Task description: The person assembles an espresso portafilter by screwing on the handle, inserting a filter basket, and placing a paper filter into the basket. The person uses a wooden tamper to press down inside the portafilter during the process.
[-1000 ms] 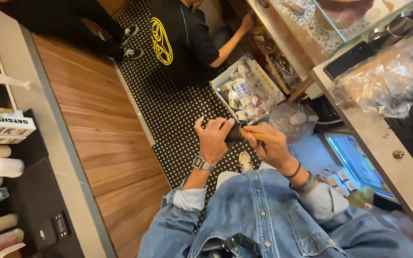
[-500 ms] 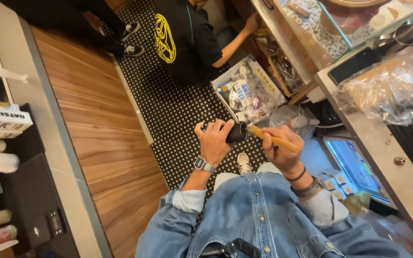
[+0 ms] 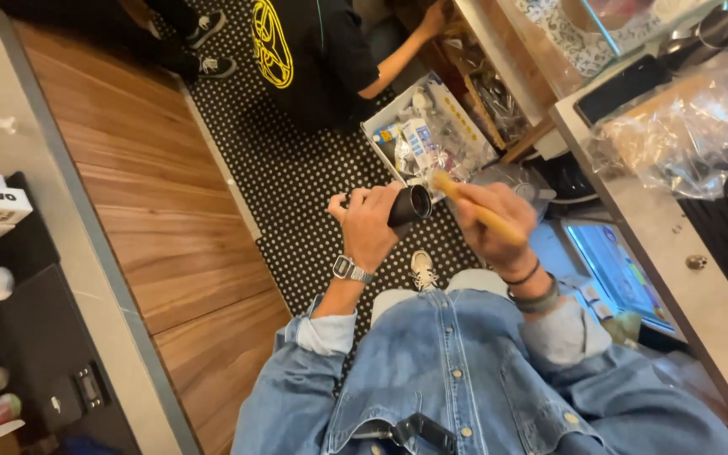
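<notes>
fingers (image 3: 362,202) wrapped around black cylinder (image 3: 409,205)

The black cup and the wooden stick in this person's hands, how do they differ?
The black cup is short, wide, dark and hollow, its open mouth turned sideways; the wooden stick is long, thin and pale yellow. The left hand wraps the cup, while the right hand grips the stick, whose tip sits by the cup's mouth. Both are held over the dotted mat.

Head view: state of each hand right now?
Left hand: closed on a black cylinder, its open end toward the right hand.
Right hand: closed on a wooden-handled brush, its tip at the cylinder's mouth.
</notes>
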